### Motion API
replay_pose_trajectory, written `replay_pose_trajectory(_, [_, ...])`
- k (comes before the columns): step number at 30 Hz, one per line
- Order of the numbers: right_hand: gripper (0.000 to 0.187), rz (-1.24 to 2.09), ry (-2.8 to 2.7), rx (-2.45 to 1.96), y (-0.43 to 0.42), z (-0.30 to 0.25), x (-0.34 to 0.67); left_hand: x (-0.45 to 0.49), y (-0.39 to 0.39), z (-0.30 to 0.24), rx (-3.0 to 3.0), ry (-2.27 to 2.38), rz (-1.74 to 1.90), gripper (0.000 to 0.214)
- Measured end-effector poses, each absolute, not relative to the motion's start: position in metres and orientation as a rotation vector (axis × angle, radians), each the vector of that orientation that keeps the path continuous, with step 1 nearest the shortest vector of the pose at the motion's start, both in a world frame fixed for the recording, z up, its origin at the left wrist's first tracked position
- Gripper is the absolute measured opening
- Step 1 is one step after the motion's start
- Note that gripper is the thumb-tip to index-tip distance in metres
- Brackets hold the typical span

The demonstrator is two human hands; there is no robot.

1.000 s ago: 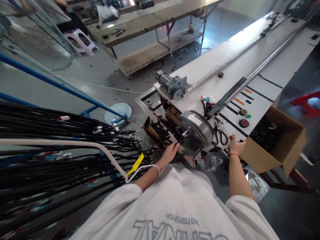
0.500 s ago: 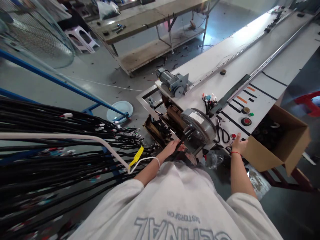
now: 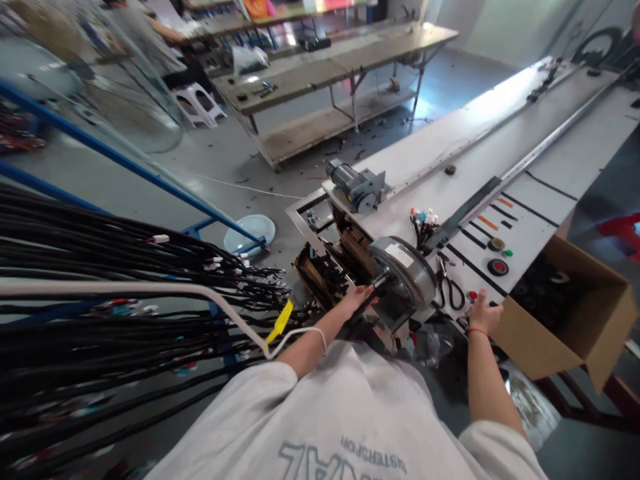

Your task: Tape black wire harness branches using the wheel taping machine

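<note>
A round grey hub motor [image 3: 406,270] lies at the near end of the long white bench [image 3: 465,143]. My left hand [image 3: 356,299] is closed on the black cable that comes off the motor's axle at its left edge. My right hand [image 3: 483,315] rests on the bench edge beside a small red button, between the black scissors [image 3: 450,288] and the cardboard box [image 3: 575,313]; its fingers look curled, and what they grip is hidden.
A rack of several black cables with coloured connectors [image 3: 125,300] fills the left. A grey gear motor [image 3: 357,185] sits on the bench behind the hub. Buttons [image 3: 499,267] mark the panel. A blue dish [image 3: 250,232] lies on the floor. Another person sits at far tables [image 3: 320,73].
My left hand slid from the tray edge onto the motor's black cable and closed on it. My right hand stayed at the bench edge. The view tilted upward.
</note>
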State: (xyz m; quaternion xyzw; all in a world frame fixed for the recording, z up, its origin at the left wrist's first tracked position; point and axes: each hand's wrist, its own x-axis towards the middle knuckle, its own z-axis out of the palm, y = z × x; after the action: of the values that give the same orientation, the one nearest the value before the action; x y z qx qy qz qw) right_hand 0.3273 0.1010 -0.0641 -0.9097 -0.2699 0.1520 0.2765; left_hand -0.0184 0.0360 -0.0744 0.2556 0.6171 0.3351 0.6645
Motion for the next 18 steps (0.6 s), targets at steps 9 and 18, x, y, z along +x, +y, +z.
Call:
replay_pose_trajectory(9, [0.097,0.522,-0.777,-2.475,0.098,-0.058,0.331,-0.033,0.005,-0.071,0.849,1.285,0.669,0.065])
replay_pose_trajectory(18, [0.097,0.524,-0.803,-2.509,0.096,-0.055,0.331,-0.087,-0.055,-0.074,1.481,1.723,0.219,0.033])
